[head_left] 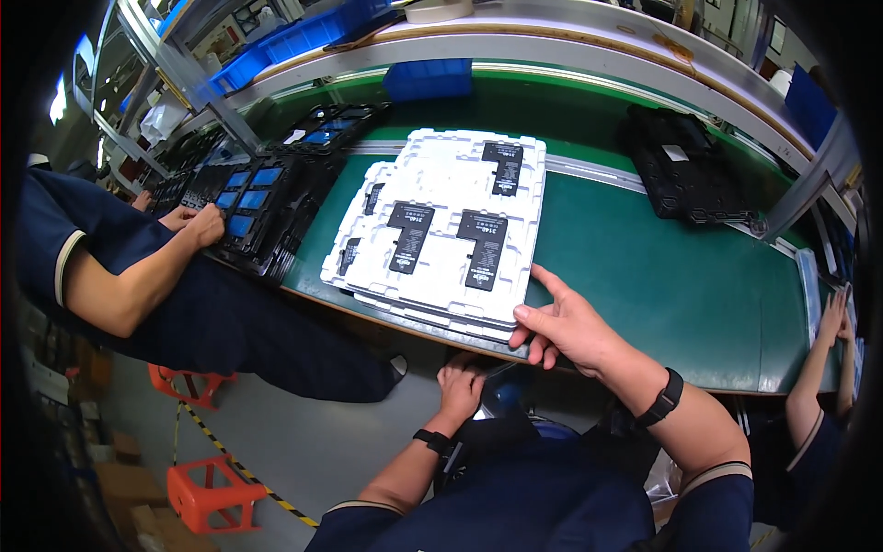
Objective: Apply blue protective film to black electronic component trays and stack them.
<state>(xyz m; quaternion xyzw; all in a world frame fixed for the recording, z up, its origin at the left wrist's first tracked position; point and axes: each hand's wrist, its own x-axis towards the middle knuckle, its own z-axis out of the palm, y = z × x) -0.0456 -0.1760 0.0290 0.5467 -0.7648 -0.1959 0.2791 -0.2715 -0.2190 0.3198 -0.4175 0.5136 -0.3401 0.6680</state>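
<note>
A stack of white molded plastic trays point(441, 299) lies on the green bench, overhanging its front edge slightly. Black L-shaped battery packs point(483, 248) sit in several pockets of the top tray, while other pockets are bare. At the near right corner, my right hand point(575, 327) grips the stack, thumb on the rim and index finger along the side; its other fingers curl below the corner. My left hand point(460, 391) hangs below the bench edge, near my lap. Its fingers are bent and their tips are partly hidden, so I cannot see whether it holds anything.
On the left, a co-worker's hands point(200, 225) are over black trays point(267, 216) with blue pieces. Black trays point(690, 170) stand at the back right. Another person's hands point(834, 317) show at far right. Blue bins point(428, 80) and a shelf point(570, 41) line the back; orange stools point(213, 497) stand below.
</note>
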